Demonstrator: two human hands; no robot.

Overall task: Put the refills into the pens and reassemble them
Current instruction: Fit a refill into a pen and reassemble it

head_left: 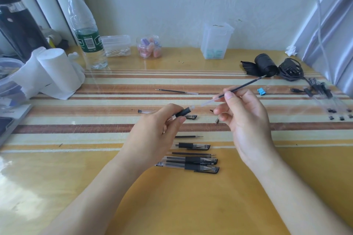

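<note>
My left hand [156,131] grips a clear pen barrel [184,112] with a black rubber grip, its open end pointing right. My right hand [242,114] pinches a black refill [242,87] between thumb and forefinger, its clear tail aimed at the barrel's mouth with a small gap between them. Another refill [176,91] lies farther back on the striped mat. Below my hands lie two loose refills [189,136] and several capped pens [198,165]. A small pen tip piece [217,120] rests between my hands.
A water bottle [86,30], paper rolls [57,74], a cotton swab box [116,46], a jar [150,47] and a clear box [215,42] line the back. A black cylinder with cable [267,65], a blue binder clip [261,91] and more pens [324,97] sit right.
</note>
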